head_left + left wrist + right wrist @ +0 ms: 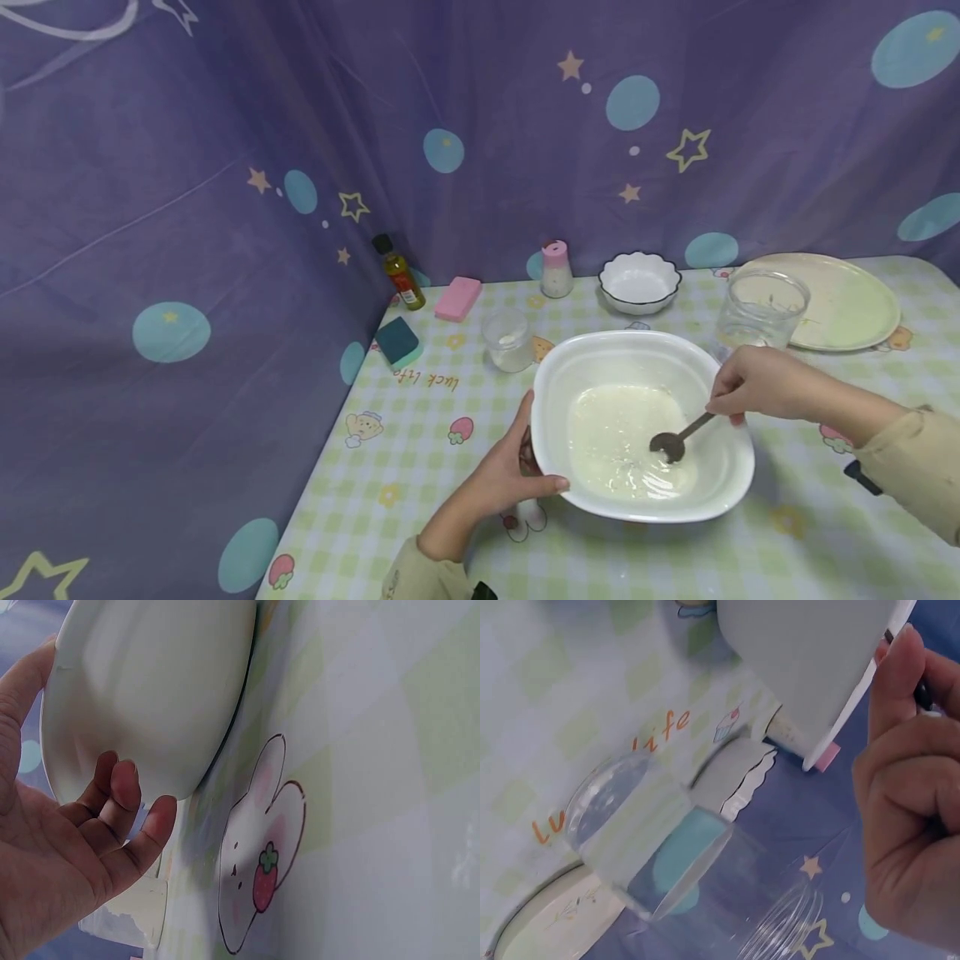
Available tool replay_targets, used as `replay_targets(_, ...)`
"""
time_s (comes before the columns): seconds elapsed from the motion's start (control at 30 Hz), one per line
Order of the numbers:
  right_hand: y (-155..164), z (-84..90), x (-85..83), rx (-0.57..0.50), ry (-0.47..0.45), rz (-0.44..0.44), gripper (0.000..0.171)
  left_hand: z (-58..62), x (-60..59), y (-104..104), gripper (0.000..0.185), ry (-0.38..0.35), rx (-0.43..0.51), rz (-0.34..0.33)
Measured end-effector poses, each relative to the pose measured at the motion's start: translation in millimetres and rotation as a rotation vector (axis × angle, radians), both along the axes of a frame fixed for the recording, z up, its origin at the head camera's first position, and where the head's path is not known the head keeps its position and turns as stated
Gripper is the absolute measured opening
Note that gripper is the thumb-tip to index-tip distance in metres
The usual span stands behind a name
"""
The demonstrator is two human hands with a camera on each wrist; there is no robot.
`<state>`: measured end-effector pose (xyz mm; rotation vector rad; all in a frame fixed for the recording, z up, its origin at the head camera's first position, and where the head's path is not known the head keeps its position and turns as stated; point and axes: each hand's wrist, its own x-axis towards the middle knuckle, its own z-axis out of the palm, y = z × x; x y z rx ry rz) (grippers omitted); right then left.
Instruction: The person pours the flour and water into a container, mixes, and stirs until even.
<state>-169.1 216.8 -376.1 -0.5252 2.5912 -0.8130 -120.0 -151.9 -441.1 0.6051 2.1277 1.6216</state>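
A large white bowl [551,400] on the table holds a pale, milky liquid [611,429]. My left hand [498,475] grips its left side, thumb over the rim and the other fingers against the outer wall; the left wrist view shows those fingers [124,791] bent beside the bowl [150,690]. Over the bowl's right rim, my right hand [772,383] pinches the handle of a dark spoon [667,447], whose head dips in the liquid. In the right wrist view the right hand [915,802] has its fingers curled, and the bowl hides most of the spoon.
Behind the bowl stand a small clear cup [510,354], a pink-topped shaker [557,279], a scalloped dish [640,292] and a glass jar [750,312] before an oval plate [855,300]. Farther left are a pink sponge [457,298], an oil bottle [402,279] and a green sponge [397,340].
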Motion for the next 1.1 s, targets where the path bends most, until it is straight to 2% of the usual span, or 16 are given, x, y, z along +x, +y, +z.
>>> replay_targets(0.1,-6,-1.0,4.0,-0.031,-0.014,0.035,0.013,-6.7,-2.4,-1,0.117,0.025,0.007,-0.001)
replay_targets(0.23,-16,-4.1,8.1,-0.086,0.01,0.09,0.009,-9.4,-3.1,-2,0.117,0.049,0.036,-0.013)
replay_targets(0.43,-29,-12.2,8.3,-0.15,0.092,0.145,0.011,-7.4,-2.8,-1,0.117,0.043,0.011,-0.007)
replay_targets(0.57,-36,-18.0,6.9,-0.16,0.161,0.151,0.013,-0.6,-1.0,0,0.117,0.017,0.009,-0.011)
replay_targets(0.8,-52,-22.3,4.4,-0.133,0.245,0.097,0.015,19.9,5.4,3,0.116,-0.004,0.022,-0.031)
replay_targets(1.1,-64,-20.5,-5.2,-0.102,0.334,-0.004,0.014,21.6,6.2,3,0.115,-0.001,0.015,-0.027)
